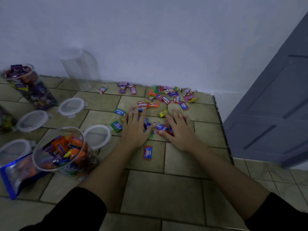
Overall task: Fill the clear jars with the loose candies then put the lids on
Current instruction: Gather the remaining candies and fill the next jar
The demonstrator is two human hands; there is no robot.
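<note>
Reaches both forearms (103,165) forward and bare, black sleeves (75,212) ending near the elbows. Holds left hand (135,130) flat, palm down, fingers straight and spread, thumb angled toward the right. Sets right hand (180,132) just beside it, likewise palm down, fingers splayed, thumb pointing inward, thumbs nearly meeting.

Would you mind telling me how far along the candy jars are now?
The near jar and the far-left jar look full, both unlidded. The left hand and right hand lie flat on the loose candies. Remaining: the empty jar at the back, many candies, and all lids.
</note>
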